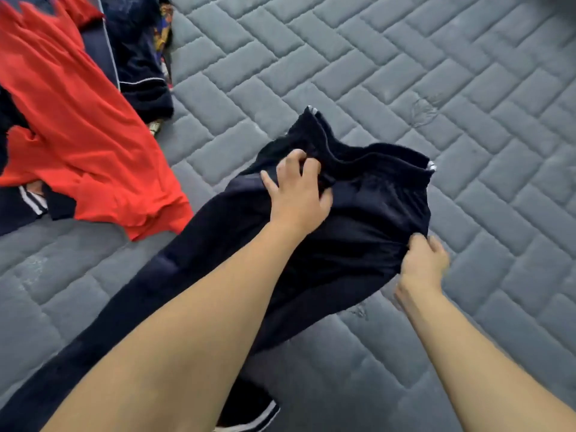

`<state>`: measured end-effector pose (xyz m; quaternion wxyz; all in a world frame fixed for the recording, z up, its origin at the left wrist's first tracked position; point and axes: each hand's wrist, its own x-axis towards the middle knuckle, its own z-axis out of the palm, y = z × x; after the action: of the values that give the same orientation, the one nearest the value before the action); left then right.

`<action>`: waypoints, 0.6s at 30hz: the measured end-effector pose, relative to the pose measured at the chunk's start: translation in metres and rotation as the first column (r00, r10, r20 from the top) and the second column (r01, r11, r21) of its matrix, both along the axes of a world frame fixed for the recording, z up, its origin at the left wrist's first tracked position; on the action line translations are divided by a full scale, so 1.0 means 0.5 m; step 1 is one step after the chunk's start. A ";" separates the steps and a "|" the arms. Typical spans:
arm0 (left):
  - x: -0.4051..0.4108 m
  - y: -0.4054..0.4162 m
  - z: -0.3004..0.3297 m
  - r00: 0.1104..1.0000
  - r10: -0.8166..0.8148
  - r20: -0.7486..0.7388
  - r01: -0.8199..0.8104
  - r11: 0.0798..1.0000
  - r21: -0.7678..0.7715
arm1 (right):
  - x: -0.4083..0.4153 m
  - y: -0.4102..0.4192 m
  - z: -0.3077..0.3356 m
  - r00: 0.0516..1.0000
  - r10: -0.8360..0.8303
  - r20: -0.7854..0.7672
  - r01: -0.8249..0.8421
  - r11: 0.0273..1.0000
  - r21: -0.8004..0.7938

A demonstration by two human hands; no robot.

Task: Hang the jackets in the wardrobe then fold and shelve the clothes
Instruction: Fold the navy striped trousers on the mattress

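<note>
- On a grey quilted mattress (405,73), a person's two bare hands work a pair of dark navy trousers (367,213) that lies across the middle of the bed.
- Left hand (297,194) comes down on the trousers just below the gathered waistband (374,157), fingers curled and bunching the cloth.
- Right hand (424,260) pinches the edge of the same garment at its near right side, thumb and fingers closed on the fabric.
- Between the two hands the dark cloth is rumpled, with the waistband standing up in folds on the far side.
- Both forearms are bare, reaching in from the bottom of the view, and the left one crosses over the trouser leg.
- That leg runs down toward the lower left, and a cuff with white stripes (258,419) shows at the bottom edge.
- Well apart at upper left, a red garment (68,120) spreads over a heap of other clothes.
- Beside it lies a dark navy piece with thin white piping (140,57), and under that a scrap of patterned fabric (165,23) in blue and yellow shows.
- Another navy piece with white stripes (31,201) peeks from beneath the red garment at far left.
</note>
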<state>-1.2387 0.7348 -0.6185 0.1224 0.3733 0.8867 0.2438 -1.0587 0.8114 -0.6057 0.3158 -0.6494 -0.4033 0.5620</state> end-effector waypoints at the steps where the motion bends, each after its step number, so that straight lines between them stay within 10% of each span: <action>1: 0.021 0.031 -0.028 0.989 -0.108 0.099 0.127 0.971 -0.205 | 0.035 0.027 -0.018 0.992 -0.013 0.123 0.017 0.999 -0.036; 6: 0.029 0.060 -0.176 0.968 0.096 0.233 0.034 0.866 -0.499 | 0.153 0.085 -0.162 0.987 -0.015 0.162 0.090 0.879 -0.469; 14: -0.117 0.109 -0.266 0.958 0.285 -0.023 -0.251 0.799 -0.546 | 0.053 0.151 -0.254 0.966 0.169 0.195 -0.078 0.911 -0.406; 18: -0.128 0.135 -0.245 0.983 0.163 0.087 -0.085 0.817 -0.570 | 0.023 0.223 -0.234 0.970 0.229 0.075 -0.190 0.918 -0.349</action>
<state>-1.3027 0.8025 -0.7408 0.2692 0.2450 0.9314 0.0025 -1.0471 0.9231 -0.7229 0.1136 -0.6783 -0.3852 0.6154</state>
